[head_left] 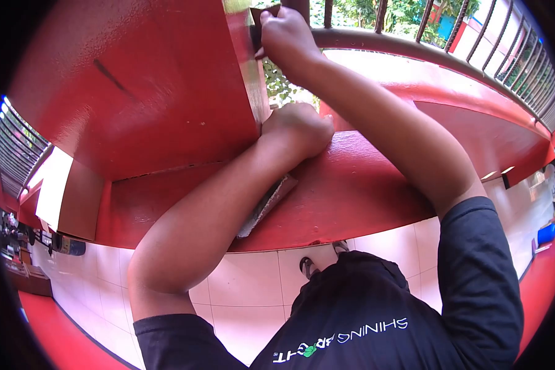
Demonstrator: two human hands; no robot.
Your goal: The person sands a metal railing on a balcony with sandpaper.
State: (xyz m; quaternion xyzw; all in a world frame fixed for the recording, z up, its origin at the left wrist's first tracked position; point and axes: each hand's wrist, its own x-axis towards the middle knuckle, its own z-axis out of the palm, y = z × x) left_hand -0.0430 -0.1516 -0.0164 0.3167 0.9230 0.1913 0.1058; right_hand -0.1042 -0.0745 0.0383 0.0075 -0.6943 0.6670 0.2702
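Observation:
My right hand (288, 42) is closed on a dark brown sheet (266, 11), which looks like sandpaper. It presses the sheet against the narrow pale side of the red pillar (160, 80), near the railing. Lower down, my left hand (299, 128) is curled shut on the red ledge (357, 191), close to the foot of the pillar. Its fingers face away from me, so anything inside them is hidden. A torn brown piece with a rough whitish edge (268, 206) lies on the ledge, partly under my left forearm.
Dark metal railing bars (425, 21) curve behind the ledge, with green plants beyond. Pale floor tiles (246, 277) and my sandalled feet (308, 265) show below. A blue object (546, 234) sits at the far right, and a brown panel (80, 200) stands at the left.

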